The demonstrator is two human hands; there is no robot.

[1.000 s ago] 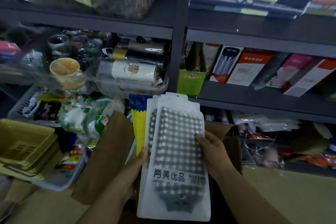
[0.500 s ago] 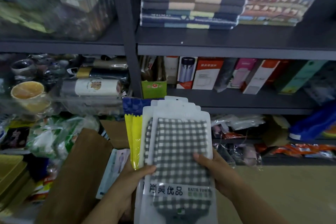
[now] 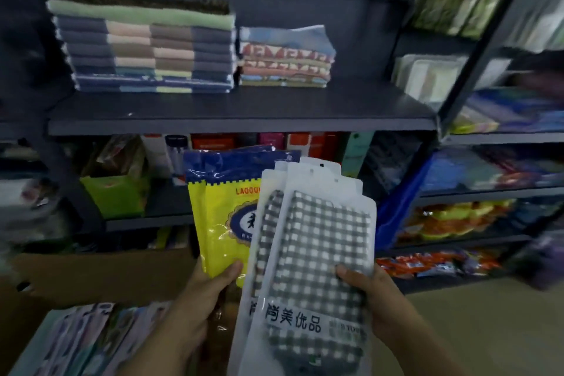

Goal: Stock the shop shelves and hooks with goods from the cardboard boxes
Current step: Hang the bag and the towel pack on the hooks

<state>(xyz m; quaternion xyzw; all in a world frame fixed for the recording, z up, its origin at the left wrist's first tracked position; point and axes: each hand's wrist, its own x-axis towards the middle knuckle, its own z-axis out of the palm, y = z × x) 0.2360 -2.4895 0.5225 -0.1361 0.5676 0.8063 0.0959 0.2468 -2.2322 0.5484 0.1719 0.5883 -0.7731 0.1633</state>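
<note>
My right hand [image 3: 370, 299] grips the right edge of a stack of white packets holding grey checked towels [image 3: 317, 256], thumb on the front. My left hand [image 3: 207, 290] grips yellow and blue packets [image 3: 222, 210] that stand behind and to the left of the checked ones, thumb on their lower edge. Both bundles are held upright in front of a dark metal shelf [image 3: 244, 113]. An open cardboard box [image 3: 100, 272] with more packets inside sits at the lower left.
On the shelf lie a stack of striped folded towels [image 3: 146, 52] and a smaller patterned pile [image 3: 285, 58], with bare shelf to their right. Boxed goods fill the shelf below. Another rack with bagged goods [image 3: 488, 180] stands at the right. Beige floor shows at the lower right.
The view has tilted up and to the right, bringing the towel shelf into sight. The bundles have fanned apart, the yellow packets now showing further to the left of the checked ones.
</note>
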